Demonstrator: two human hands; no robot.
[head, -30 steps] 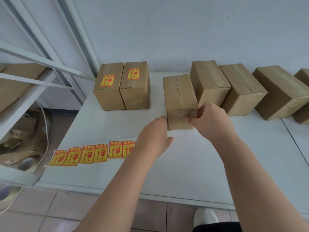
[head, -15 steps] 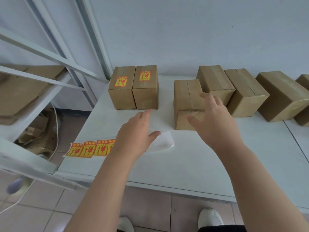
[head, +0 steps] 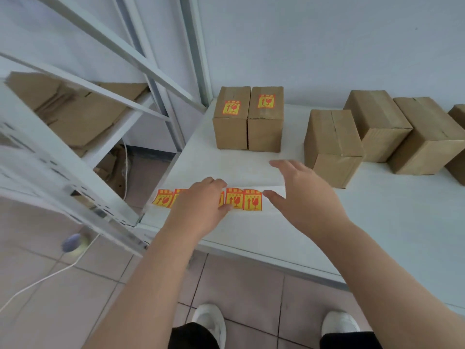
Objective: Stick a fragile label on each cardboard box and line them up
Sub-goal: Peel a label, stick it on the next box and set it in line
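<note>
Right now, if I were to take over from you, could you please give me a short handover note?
Left hand rests on the label strip near the front of the table. Right hand is open, fingers spread, over the strip's bare end.
Done: two labelled boxes stand side by side at the back left.
Left: the nearest plain box and the other plain boxes to its right need labels, then lining up.

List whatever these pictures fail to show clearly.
Head view: the left hand covers the middle of the label strip, so its label count is unknown.
Whether its fingers pinch a label: hidden underneath.
The rightmost box is cut off by the frame's right edge.
Print on the stuck labels: too small to read.
</note>
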